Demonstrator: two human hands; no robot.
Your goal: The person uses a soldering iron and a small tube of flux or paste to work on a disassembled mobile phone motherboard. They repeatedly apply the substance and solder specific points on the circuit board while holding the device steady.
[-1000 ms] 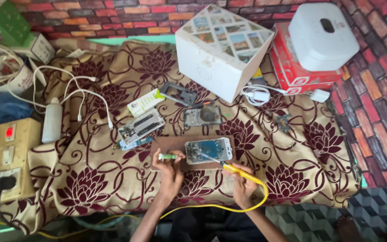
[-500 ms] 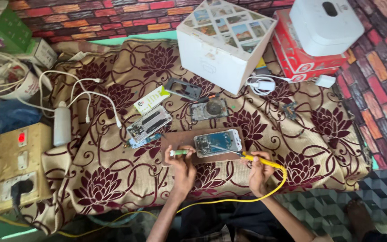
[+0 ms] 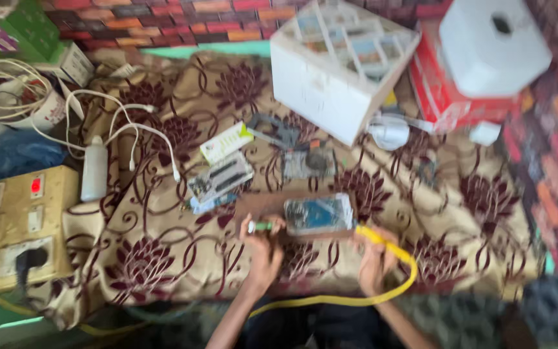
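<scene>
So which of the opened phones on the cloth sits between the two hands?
The opened phone with the bluish inside, lying on the brown board between the left hand and right hand. The other phone parts lie farther up the cloth, away from both hands.

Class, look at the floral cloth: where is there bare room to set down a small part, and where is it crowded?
Bare cloth lies between the switch board and the left hand, and right of the right hand toward the cloth's right edge. Crowded: the middle, around the opened phone, the loose phone parts and the white box.
</scene>
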